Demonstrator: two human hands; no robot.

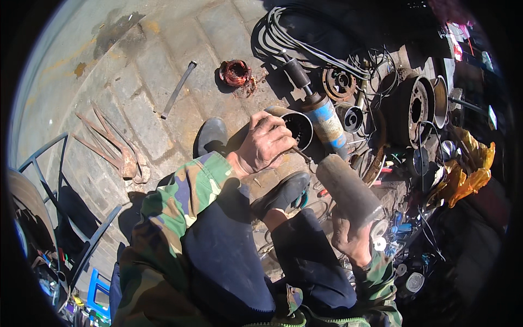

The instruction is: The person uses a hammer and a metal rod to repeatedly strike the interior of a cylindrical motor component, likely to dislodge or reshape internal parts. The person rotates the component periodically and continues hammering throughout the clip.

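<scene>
The two hands are apart. The left hand [265,139] is curled around a thin dark rod [303,156], whose bare tip points toward four o'clock. The right hand [353,240], at between four and five o'clock from the left, grips the lower end of a grey-brown cylindrical block [348,191]; some of its fingers are hidden behind it. The block leans with its upper end toward eleven o'clock, just beside the rod's tip; whether the two touch cannot be told.

At two o'clock from the left hand and right next to it, an open metal housing [279,111] lies on its side, its dark, slotted mouth in view. Beyond it, also toward two o'clock, lies a blue-and-tan cylinder [327,121] with a shaft. A copper winding [236,73] sits on the paving at eleven o'clock, a grey bar [178,90] at ten and a rusty forked tool [126,159] at nine. Coiled cable [278,35] lies toward one o'clock, a rusty wheel rim [418,106] between two and three, and a crumpled orange-yellow bag [469,169] at three. A dark shoe [286,192] is planted at five o'clock, and a blue plastic frame [98,294] stands between seven and eight.
</scene>
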